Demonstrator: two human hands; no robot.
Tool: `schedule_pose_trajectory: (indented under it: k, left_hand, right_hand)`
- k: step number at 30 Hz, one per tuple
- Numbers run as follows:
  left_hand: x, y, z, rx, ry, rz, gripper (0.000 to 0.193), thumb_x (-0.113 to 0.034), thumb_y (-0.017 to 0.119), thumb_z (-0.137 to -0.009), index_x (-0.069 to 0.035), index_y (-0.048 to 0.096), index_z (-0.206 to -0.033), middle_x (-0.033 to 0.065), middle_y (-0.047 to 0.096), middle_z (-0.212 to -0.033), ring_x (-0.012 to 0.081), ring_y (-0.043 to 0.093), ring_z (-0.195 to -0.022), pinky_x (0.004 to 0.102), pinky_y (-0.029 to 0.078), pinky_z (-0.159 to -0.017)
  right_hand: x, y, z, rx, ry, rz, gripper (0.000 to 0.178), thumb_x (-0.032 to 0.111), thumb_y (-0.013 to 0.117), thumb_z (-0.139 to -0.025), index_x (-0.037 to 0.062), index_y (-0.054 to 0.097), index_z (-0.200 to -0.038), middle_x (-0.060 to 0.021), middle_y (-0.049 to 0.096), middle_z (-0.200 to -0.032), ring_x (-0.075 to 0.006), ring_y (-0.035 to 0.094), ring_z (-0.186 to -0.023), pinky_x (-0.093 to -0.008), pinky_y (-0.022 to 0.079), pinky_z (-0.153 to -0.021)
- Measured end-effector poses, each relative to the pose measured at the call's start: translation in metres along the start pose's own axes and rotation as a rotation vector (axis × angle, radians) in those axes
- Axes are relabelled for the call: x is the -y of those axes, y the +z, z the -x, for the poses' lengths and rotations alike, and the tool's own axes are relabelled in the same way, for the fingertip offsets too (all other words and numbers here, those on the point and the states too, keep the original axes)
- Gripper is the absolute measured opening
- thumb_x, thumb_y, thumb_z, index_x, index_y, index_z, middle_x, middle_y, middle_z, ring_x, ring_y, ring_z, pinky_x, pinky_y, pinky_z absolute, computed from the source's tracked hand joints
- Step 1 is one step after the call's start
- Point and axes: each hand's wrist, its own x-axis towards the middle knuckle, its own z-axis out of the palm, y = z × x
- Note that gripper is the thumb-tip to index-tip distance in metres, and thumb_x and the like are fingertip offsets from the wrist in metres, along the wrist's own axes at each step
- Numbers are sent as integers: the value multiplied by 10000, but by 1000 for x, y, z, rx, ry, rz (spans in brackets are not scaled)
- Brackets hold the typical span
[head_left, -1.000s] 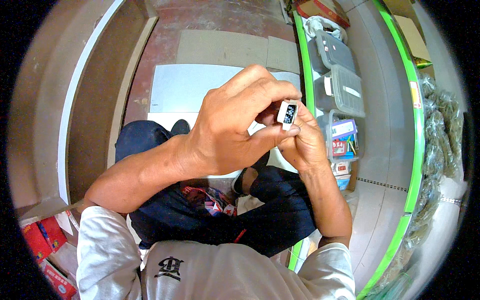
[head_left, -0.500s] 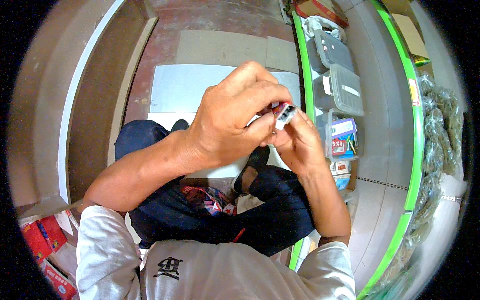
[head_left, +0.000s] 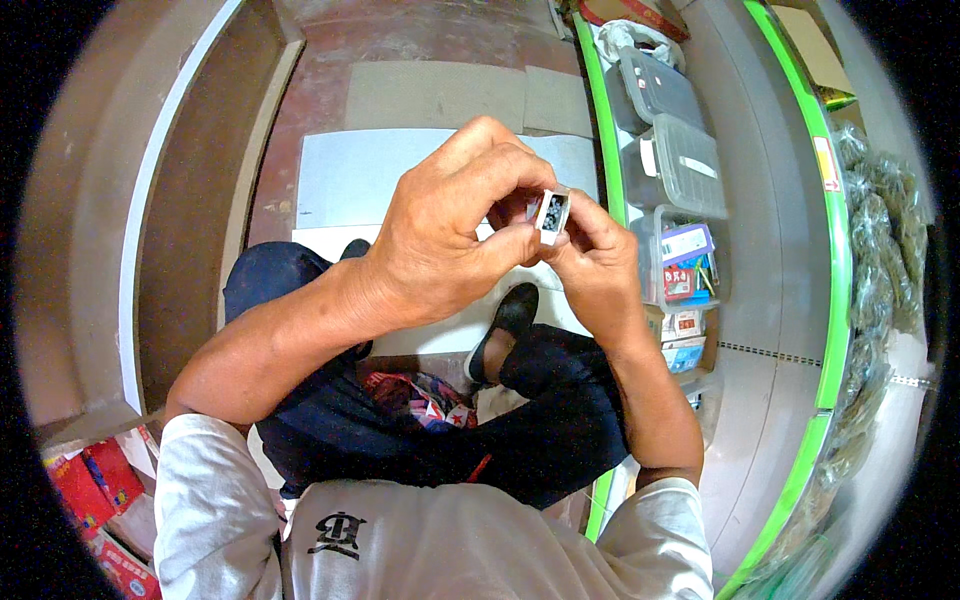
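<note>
A small white box (head_left: 552, 213), with an open end that shows dark and pale bits inside, is held up between my two hands. My left hand (head_left: 450, 225) pinches it from the left with thumb and bent fingers. From the other side the fingers and thumb of my right hand (head_left: 602, 265) grip its right edge and underside. Much of the box is hidden behind the fingers, and the bits are too small to name. Below it, between my crossed legs (head_left: 560, 400), lies a pile of colourful packets (head_left: 425, 400).
At the right, lidded clear plastic bins (head_left: 690, 165) and an open bin of small goods (head_left: 690, 275) line a green-edged shelf (head_left: 607, 120). Clear bags (head_left: 880, 230) hang farther right. Brown boards (head_left: 190, 180) stand at the left, with red packets (head_left: 95, 485) low down. White panels (head_left: 380, 175) lie ahead.
The small box has been turned, so its open end with the dark bits now faces up at me. Both hands have shifted slightly left and keep their grip.
</note>
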Motion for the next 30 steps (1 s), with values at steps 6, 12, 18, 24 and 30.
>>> schedule_pose_trajectory:
  k: [6,12,18,24,30]
  left_hand:
    - [-1,-7,0,74,44,60,355,-162,774,-708,-32,624,-1003,107,578,-967,207,557,-853,306,454,-710]
    - [-7,-9,-3,102,89,129,389,-163,773,-708,-37,626,-1045,113,588,-954,217,565,-873,319,463,-717]
    - [-2,-8,-2,101,169,118,338,-124,774,-712,-37,643,-1012,104,608,-911,210,578,-833,303,476,-673]
    - [-2,-9,1,88,144,106,348,-117,781,-701,-39,645,-1012,106,602,-931,210,586,-834,303,483,-676]
    - [6,1,3,105,45,-20,348,-89,783,-691,-41,638,-1004,107,608,-928,224,604,-824,313,492,-693]
  right_hand:
    - [-8,-2,0,-53,-201,159,342,5,633,-812,13,592,-1151,-93,619,-981,-134,608,-779,-249,515,-676]
    - [2,0,1,-74,-165,208,338,-11,626,-798,6,599,-1134,-117,625,-1006,-162,626,-842,-279,523,-726]
    - [-4,2,0,-45,-217,270,336,-17,643,-787,3,603,-1120,-119,628,-1017,-182,644,-831,-281,532,-717]
    - [2,1,0,-8,-268,367,342,-18,653,-776,19,612,-1113,-128,638,-1000,-206,651,-842,-302,532,-727]
    - [7,1,-1,-35,-299,474,350,-15,651,-771,12,606,-1117,-137,637,-1017,-230,651,-866,-310,529,-754]
